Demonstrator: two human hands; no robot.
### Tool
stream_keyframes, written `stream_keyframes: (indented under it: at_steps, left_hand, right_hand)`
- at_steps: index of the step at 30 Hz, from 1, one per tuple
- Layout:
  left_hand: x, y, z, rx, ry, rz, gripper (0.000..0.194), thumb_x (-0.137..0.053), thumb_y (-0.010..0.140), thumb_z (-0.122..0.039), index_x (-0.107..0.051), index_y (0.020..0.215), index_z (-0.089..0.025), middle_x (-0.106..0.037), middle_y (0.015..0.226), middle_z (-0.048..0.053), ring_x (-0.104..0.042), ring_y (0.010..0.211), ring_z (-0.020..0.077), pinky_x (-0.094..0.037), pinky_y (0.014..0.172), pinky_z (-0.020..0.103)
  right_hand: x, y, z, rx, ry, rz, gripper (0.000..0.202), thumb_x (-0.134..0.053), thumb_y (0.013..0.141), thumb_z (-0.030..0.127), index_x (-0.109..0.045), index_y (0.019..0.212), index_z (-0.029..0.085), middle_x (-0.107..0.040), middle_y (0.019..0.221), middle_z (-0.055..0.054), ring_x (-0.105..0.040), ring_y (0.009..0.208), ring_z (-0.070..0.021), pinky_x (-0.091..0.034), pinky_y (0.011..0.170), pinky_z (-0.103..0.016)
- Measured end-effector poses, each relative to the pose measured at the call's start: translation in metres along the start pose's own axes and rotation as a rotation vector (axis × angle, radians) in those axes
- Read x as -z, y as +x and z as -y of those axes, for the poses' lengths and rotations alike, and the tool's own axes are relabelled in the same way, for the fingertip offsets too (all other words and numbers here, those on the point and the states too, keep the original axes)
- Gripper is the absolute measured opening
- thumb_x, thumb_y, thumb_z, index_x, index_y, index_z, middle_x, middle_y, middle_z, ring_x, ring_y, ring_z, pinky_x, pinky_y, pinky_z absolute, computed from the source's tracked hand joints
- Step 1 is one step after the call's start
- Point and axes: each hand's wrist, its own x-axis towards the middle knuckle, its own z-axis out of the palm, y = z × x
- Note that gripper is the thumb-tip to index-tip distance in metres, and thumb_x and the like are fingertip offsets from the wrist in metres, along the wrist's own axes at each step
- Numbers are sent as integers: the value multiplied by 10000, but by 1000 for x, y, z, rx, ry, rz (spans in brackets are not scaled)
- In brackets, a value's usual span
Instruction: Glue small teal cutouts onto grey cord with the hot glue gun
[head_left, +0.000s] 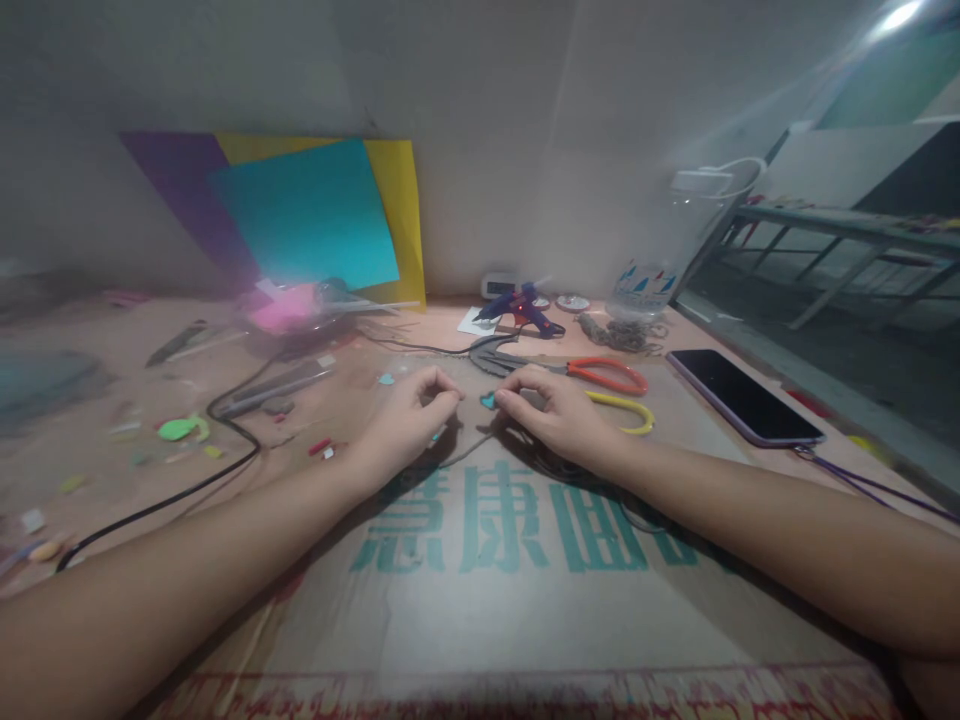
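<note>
The right hand's (551, 408) fingers clamp a teal piece (488, 400) mid-bench (180, 462); the left hand's (411, 412) I cannot judge. Pliers (600, 364) lie just beyond, glue gun (521, 308) by the far edge, phone (739, 392) by the right.

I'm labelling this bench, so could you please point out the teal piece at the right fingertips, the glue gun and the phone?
Teal piece (487, 401), head view: its exposed face.
Glue gun (519, 304), head view: middle of its body.
Phone (742, 395), head view: middle of its screen.

Pink tabletop (427, 328) with a printed sheet (450, 620) (green lettering), black cord (157, 505), glue gun (523, 308)
</note>
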Motion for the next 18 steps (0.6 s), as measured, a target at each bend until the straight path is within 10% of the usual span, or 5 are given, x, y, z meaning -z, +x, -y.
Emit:
stream_keyframes:
  at_steps: [13,18]
  left_hand:
    - [0,0,-5,23,-76,40,128,-555,783,-280,-562,861,-178,-609,789,5,-590,736,151,-452,675,256]
    - [0,-1,0,-32,-26,35,325,-426,885,-391,-487,642,-183,-533,602,-10,-526,594,138,-417,590,252]
  right_hand:
    - [1,-1,3,-14,9,-6,154,-546,864,275,-630,780,177,-663,783,-23,-601,779,-164,-432,733,-277]
    - [2,-1,5,-22,31,-13,155,-541,866,269,-623,773,175,-661,774,-20,-604,784,-165,-437,740,-279]
